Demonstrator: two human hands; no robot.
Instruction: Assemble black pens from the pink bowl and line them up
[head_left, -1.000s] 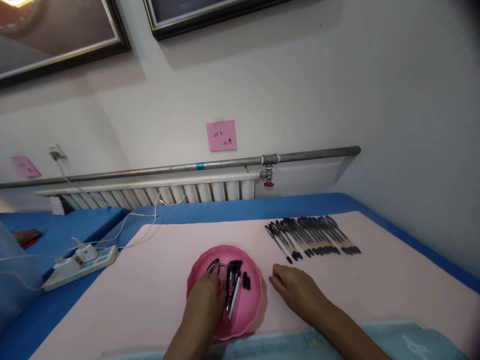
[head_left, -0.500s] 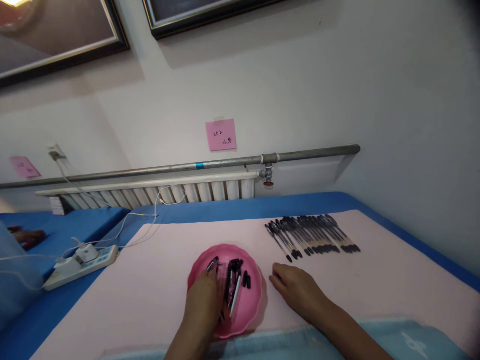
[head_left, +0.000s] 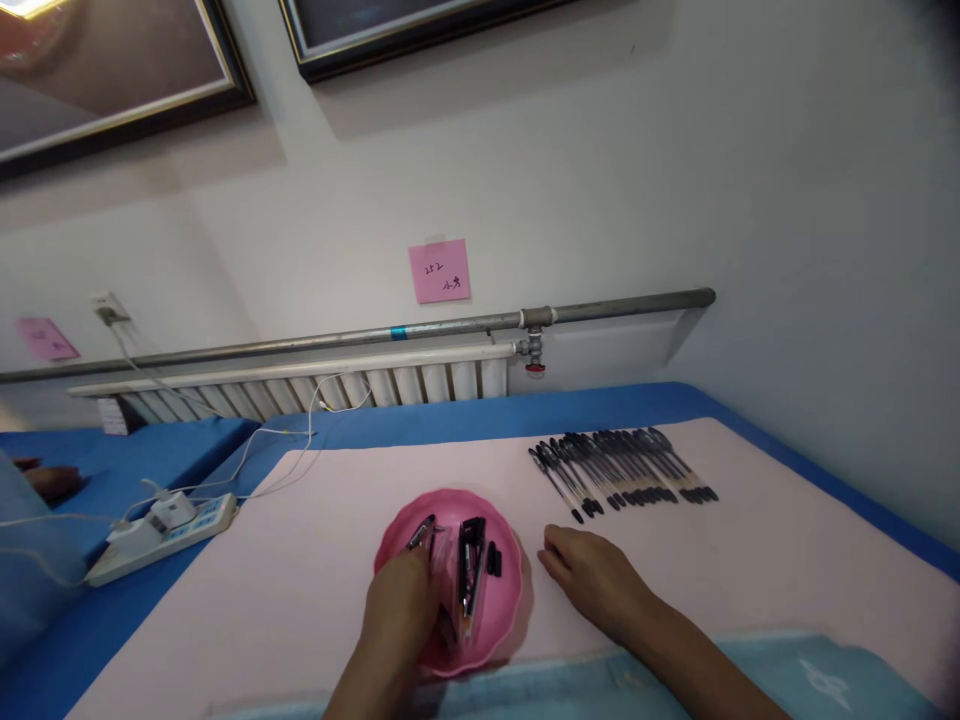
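Note:
A pink scalloped bowl (head_left: pixel 504 608) sits on the pale pink mat near the front edge and holds several loose pen parts (head_left: pixel 472 565): black barrels, caps and clear tubes. My left hand (head_left: pixel 401 605) reaches into the bowl's left half, fingers curled down among the parts; what it grips is hidden. My right hand (head_left: pixel 592 580) rests palm down on the mat just right of the bowl, fingers loosely bent, holding nothing. A row of several assembled black pens (head_left: pixel 622 470) lies side by side farther back on the right.
The pink mat (head_left: pixel 750 560) covers a blue table (head_left: pixel 465 415) against a white wall with a radiator and pipe. A white power strip (head_left: pixel 161 530) with plugs and cables lies at the left. Another person's hand (head_left: pixel 49 480) shows at the far left edge.
My left hand has shifted slightly within the bowl and stirred the pen parts, which lie a little differently. My right hand has stayed in place.

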